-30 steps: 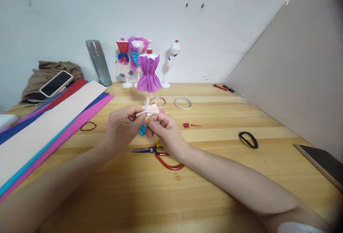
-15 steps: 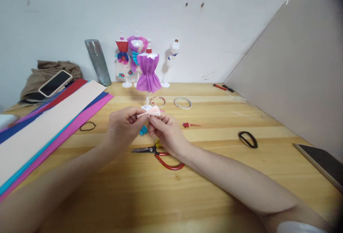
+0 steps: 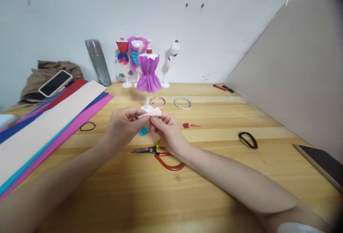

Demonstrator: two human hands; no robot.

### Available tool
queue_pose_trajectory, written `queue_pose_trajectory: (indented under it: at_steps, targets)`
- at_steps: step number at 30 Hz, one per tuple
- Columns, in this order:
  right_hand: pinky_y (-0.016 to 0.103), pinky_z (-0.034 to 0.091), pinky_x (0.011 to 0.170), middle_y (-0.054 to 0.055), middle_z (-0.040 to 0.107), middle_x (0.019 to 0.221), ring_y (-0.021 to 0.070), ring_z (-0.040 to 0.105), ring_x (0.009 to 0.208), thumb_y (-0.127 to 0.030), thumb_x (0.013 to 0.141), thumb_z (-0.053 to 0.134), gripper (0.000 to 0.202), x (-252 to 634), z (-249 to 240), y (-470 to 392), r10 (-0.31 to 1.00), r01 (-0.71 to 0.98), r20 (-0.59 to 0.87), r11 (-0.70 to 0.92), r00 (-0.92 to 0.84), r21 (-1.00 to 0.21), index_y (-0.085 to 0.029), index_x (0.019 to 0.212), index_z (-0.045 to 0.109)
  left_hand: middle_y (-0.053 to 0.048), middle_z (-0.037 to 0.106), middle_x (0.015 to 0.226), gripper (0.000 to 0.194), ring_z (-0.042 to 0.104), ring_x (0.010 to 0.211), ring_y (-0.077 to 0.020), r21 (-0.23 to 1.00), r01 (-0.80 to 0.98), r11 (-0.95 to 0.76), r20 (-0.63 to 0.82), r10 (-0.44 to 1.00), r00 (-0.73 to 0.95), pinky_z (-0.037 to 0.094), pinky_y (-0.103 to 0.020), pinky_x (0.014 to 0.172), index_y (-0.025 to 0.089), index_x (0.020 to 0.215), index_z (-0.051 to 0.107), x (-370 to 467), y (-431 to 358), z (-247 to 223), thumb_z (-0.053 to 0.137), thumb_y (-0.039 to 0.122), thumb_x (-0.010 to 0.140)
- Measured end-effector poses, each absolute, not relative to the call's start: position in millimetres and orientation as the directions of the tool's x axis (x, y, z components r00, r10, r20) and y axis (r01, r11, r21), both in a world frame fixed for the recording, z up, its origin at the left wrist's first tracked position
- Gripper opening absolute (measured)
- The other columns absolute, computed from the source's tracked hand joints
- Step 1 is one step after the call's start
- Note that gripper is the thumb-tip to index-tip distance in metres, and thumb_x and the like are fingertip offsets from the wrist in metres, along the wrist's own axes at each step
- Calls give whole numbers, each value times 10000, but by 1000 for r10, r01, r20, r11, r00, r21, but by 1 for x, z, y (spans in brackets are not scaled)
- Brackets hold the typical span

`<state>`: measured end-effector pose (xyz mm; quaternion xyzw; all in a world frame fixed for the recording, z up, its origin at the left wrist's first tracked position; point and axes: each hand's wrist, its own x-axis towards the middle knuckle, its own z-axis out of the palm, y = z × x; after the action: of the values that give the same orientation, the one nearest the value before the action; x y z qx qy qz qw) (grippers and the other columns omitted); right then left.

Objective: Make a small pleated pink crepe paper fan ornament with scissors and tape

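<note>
A small pleated piece of pale pink paper (image 3: 154, 112) is pinched between both my hands above the table. My left hand (image 3: 125, 122) grips its left end between thumb and fingers. With thumb and fingertips, my right hand (image 3: 166, 127) holds it near the middle, and the folded end sticks up. Below my fingers lies a pleated blue piece (image 3: 143, 130), partly covered. Scissors with red and yellow handles (image 3: 151, 149) rest under my right wrist. Just beyond my hands stands a mini dress form in a purple paper dress (image 3: 148, 72).
Long coloured paper sheets (image 3: 50, 127) lie at left, near a phone (image 3: 55, 83) on brown cloth and a bottle (image 3: 98, 63). More dress forms (image 3: 174, 52) stand behind. Tape rolls (image 3: 183, 99), a red ornament (image 3: 187, 125), a black band (image 3: 248, 140) and a dark tablet (image 3: 321, 163) lie rightward.
The fanned end of the pink paper looks narrower, its pleats pressed closer together. Both hands stay in nearly the same place, still holding it.
</note>
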<state>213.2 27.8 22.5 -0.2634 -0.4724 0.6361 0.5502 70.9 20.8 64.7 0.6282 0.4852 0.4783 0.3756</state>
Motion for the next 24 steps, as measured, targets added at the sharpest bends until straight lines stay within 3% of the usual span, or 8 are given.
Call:
queue_pose_trajectory:
  at_steps: [7,24]
  targets:
    - [227,337,509,-35,564,517,76,457,477,-400,723,744,283,213,22,26,953,-464,167,32,-254,-885,-167,656,598,-28,694,566,243,592,493,-114,973,157,-171,154,981,119,476,-195,466,128,733,732,71,21,64,747,358,658]
    - [230,347,525,-39,569,518,72,460,482,-366,765,720,274,212,21,23,965,-466,185,80,-185,-881,-170,650,568,-4,664,536,166,551,434,-93,972,173,-158,155,987,34,462,-190,427,142,664,709,72,19,69,731,306,646]
